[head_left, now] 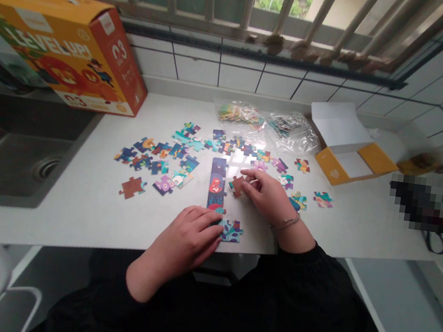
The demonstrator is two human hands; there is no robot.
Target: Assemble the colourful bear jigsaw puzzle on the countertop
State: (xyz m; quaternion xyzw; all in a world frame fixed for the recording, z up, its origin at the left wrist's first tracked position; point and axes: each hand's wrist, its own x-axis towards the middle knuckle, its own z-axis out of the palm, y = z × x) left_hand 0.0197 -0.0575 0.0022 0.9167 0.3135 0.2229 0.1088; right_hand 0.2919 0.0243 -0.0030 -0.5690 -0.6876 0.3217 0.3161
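Note:
A joined strip of jigsaw pieces (217,180), dark blue with a red figure, runs toward me on the white countertop. Over its near end lies my left hand (191,235), fingers stretched out flat and hiding part of it. A teal patterned jigsaw piece (232,231) shows just right of those fingertips. Between thumb and fingers my right hand (267,192) grips a brown-faced jigsaw piece (237,185), close to the strip's right side. Loose pieces (162,150) spread around the strip in an arc; another brown-faced piece (133,187) lies at the left.
An orange puzzle box (69,48) stands at the back left, beside a dark sink (10,160). Clear plastic bags (291,131) with pieces lie at the back. An opened yellow-and-white box (348,161) sits at the right, near a blurred dark object (420,203).

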